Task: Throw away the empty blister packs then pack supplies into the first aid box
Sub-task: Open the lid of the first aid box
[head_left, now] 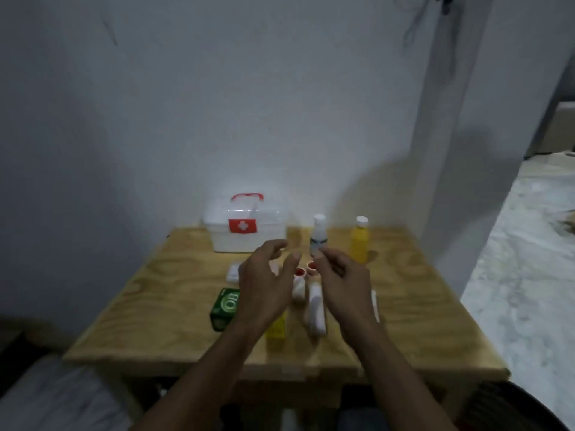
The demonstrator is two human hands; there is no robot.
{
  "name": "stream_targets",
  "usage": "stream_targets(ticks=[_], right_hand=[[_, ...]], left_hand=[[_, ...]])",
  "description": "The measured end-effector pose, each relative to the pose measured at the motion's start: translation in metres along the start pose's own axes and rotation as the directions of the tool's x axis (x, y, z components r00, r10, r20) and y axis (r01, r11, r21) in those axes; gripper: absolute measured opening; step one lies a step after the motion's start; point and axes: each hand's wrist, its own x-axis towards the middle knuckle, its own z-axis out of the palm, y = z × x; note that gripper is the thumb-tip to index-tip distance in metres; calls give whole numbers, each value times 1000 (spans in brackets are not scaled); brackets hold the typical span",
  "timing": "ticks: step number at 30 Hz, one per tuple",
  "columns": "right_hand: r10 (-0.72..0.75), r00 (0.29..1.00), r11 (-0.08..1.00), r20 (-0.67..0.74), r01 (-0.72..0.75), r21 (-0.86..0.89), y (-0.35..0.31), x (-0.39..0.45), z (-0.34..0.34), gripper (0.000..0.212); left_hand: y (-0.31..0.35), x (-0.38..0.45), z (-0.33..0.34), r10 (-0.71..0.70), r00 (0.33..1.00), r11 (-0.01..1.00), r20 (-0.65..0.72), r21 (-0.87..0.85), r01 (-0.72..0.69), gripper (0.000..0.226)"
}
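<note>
both hands spread, left hand [264, 287], right hand [342, 284], white tube [316, 309] lengthwise toward closed first aid box [245, 227]

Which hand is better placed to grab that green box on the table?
Left, probably. The left hand hovers right beside the green box, nearly over its right edge, while the right hand is farther right, past the white bottles.
</note>
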Motion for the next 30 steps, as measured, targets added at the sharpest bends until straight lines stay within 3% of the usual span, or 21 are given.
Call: stream_targets(ticks=[8, 11, 19, 25, 30], right_hand=[[-45, 999, 998, -12, 45, -48, -5, 52, 71, 43], [-44, 998, 996, -35, 41, -77, -6, 74, 90, 45], [-5, 996, 980, -89, -12, -197, 11, 134, 138, 52], [24, 999, 982, -47, -32, -186, 20, 153, 155, 49], [39, 998, 982, -43, -46, -182, 20, 148, 155, 46]], left_hand=[[-60, 69, -53, -34, 986, 999, -165, 33, 40, 26], [-84, 99, -60, -55, 978, 996, -200, 57, 67, 35], [-126, 167, -51, -192, 971, 981, -142, 0, 194, 49], [-138, 193, -47, -258, 966, 965, -26, -54, 257, 51], [-136, 188, -47, -275, 961, 960, -25, -65, 273, 50]])
